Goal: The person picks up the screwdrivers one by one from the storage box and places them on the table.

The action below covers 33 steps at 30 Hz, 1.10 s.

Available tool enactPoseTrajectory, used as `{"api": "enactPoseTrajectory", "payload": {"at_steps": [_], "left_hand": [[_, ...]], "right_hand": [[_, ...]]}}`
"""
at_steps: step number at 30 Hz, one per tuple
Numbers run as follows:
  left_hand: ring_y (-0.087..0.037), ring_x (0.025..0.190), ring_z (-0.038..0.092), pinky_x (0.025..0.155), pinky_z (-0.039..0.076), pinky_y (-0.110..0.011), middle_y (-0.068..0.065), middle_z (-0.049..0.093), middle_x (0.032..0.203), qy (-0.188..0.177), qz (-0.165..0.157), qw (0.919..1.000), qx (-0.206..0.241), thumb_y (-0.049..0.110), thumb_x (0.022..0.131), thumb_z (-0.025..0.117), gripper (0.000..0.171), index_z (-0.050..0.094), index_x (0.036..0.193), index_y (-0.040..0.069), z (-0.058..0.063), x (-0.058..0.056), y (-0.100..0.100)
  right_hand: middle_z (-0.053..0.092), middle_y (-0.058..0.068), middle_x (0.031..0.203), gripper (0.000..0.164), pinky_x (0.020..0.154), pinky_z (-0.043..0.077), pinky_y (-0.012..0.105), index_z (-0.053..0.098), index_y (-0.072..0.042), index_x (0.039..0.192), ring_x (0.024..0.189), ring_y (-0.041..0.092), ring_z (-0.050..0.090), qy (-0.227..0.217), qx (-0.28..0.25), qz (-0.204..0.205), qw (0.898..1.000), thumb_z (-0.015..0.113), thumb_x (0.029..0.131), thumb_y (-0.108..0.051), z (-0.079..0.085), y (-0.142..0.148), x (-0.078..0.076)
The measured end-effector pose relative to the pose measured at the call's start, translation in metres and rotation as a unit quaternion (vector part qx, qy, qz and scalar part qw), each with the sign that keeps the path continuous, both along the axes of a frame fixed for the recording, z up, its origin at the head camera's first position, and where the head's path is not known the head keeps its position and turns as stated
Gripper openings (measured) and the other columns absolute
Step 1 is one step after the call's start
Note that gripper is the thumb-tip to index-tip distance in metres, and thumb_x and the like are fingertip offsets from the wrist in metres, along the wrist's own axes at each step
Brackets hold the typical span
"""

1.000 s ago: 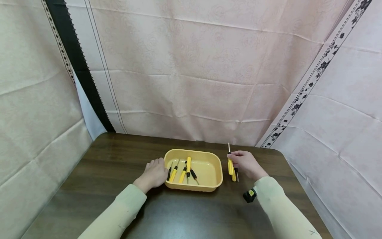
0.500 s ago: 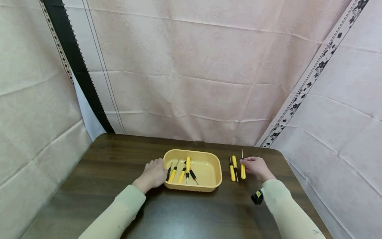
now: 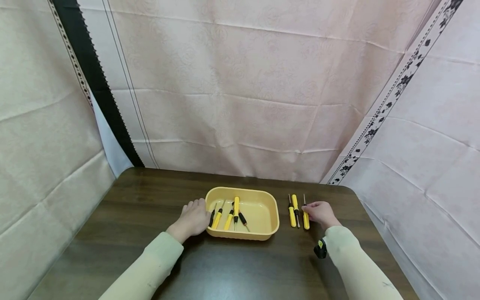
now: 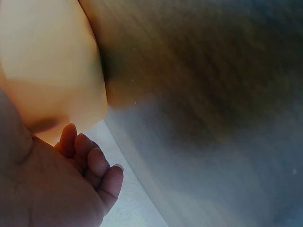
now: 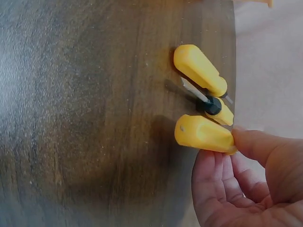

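pinching a screwdriver [image 3: 306, 221] between thumb and forefinger, the right hand [image 3: 319, 211] is now at the right end of a row of three; a second ago it was over by the other two, covering part of them. since half a second ago the screwdriver has shifted slightly toward the person, shaft pointing away. whether it touches the table [image 3: 240, 266] cannot be told. the other right-hand fingers are bent beneath, close together.

just to its left lie the middle driver [image 3: 295, 203], its flat blade toward the person, and the left driver [image 3: 292, 218], its shaft pointing away. the left hand [image 3: 191, 218] has stayed at the left end of the tray [image 3: 262, 212], fingers loosely bent and pressed together; its thumb is hidden, so whether it grips cannot be told.

the tray is smooth, pale yellow and rounded at the corners, holding slim yellow- and black-handled tools [image 3: 236, 205]. the three handles outside are chunky, glossy yellow, faceted in the right wrist view. the table is dark, streaky wood with a soft sheen. behind it hangs creased, pale cloth [image 3: 240, 104]. the sleeves [image 3: 150, 266] are pale and soft-looking.
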<state>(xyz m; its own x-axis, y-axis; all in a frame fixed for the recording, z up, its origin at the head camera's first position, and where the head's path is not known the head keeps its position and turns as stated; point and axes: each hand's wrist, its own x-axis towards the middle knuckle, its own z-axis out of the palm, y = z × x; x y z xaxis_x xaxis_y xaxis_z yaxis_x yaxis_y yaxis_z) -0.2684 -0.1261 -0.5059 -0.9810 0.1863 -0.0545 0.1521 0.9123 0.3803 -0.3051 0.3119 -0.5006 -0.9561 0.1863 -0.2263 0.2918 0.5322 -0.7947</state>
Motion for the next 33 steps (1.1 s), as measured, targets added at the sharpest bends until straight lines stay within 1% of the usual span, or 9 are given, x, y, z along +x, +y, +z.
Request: {"api": "enactPoseTrajectory", "payload": {"at_steps": [7, 13, 17, 24, 28, 33], "left_hand": [[-0.027, 0.089, 0.042, 0.081, 0.033, -0.043, -0.009, 0.048, 0.097, 0.006, -0.004, 0.9999, 0.011, 0.026, 0.099, 0.044, 0.032, 0.047, 0.116, -0.001, -0.001, -0.001, 0.001], [-0.026, 0.09, 0.042, 0.082, 0.033, -0.042, -0.009, 0.048, 0.098, 0.002, 0.0, 1.0, 0.006, 0.026, 0.099, 0.043, 0.033, 0.047, 0.118, 0.0, 0.0, -0.001, 0.0], [-0.026, 0.09, 0.043, 0.081, 0.033, -0.043, -0.009, 0.048, 0.098, 0.002, -0.002, 1.0, 0.005, 0.026, 0.099, 0.044, 0.034, 0.047, 0.118, -0.001, 0.0, 0.0, 0.0], [-0.027, 0.088, 0.045, 0.077, 0.034, -0.043, -0.009, 0.048, 0.092, 0.013, -0.007, 0.9999, 0.005, 0.024, 0.097, 0.046, 0.028, 0.049, 0.11, 0.0, -0.001, 0.0, -0.001], [-0.027, 0.087, 0.044, 0.077, 0.033, -0.043, -0.008, 0.047, 0.091, 0.013, -0.008, 0.9999, 0.007, 0.025, 0.097, 0.046, 0.028, 0.048, 0.11, 0.0, -0.001, 0.001, 0.0], [-0.026, 0.086, 0.043, 0.077, 0.033, -0.042, -0.008, 0.047, 0.091, 0.007, -0.006, 1.0, 0.003, 0.025, 0.098, 0.045, 0.029, 0.048, 0.112, 0.0, -0.001, 0.001, -0.001]], "right_hand": [[0.064, 0.013, 0.098, 0.026, 0.068, 0.054, 0.032, 0.067, 0.006, 0.102, 0.075, 0.018, 0.06, -0.006, 0.024, -0.003, 1.0, 0.069, 0.089, -0.017, -0.003, 0.0, -0.006], [0.064, 0.015, 0.096, 0.026, 0.066, 0.053, 0.03, 0.067, 0.008, 0.101, 0.075, 0.018, 0.061, -0.012, 0.02, 0.004, 1.0, 0.069, 0.089, -0.016, -0.006, -0.004, -0.008], [0.065, 0.017, 0.096, 0.025, 0.065, 0.053, 0.031, 0.068, 0.008, 0.098, 0.073, 0.018, 0.06, -0.016, 0.022, 0.005, 1.0, 0.069, 0.089, -0.015, -0.008, -0.005, -0.009], [0.067, 0.01, 0.088, 0.022, 0.062, 0.052, 0.032, 0.071, 0.005, 0.094, 0.069, 0.016, 0.061, -0.006, 0.047, 0.013, 0.999, 0.069, 0.089, -0.017, -0.014, -0.003, -0.012], [0.067, 0.009, 0.085, 0.022, 0.06, 0.052, 0.031, 0.072, 0.005, 0.093, 0.068, 0.016, 0.06, -0.008, 0.042, 0.01, 0.999, 0.069, 0.089, -0.016, -0.016, -0.003, -0.014], [0.067, 0.009, 0.087, 0.021, 0.061, 0.052, 0.03, 0.071, 0.006, 0.095, 0.068, 0.016, 0.06, -0.016, 0.035, 0.004, 0.999, 0.069, 0.089, -0.014, -0.014, -0.004, -0.013]]}}
